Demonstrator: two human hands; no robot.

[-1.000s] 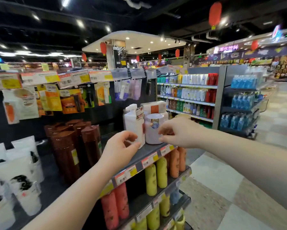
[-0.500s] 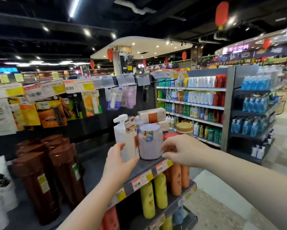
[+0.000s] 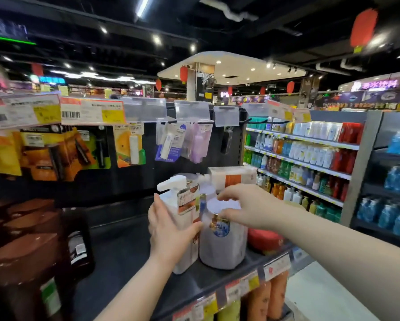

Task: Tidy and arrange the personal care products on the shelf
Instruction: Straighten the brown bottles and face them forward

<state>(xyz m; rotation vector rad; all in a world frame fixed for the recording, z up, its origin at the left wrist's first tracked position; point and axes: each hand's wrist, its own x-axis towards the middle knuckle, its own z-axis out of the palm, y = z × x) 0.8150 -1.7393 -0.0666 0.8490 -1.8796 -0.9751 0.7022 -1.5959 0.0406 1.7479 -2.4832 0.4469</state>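
Since both look full, I judge the white pump bottle (image 3: 185, 202) and lavender tub (image 3: 222, 249), 1 of each near the shelf's (image 3: 125, 251) front edge, heavy, rigid and slick: grip bodies, not the pump. The left hand (image 3: 169, 232) wraps the bottle's side, and the right hand (image 3: 252, 207) pinches the tub's lid.
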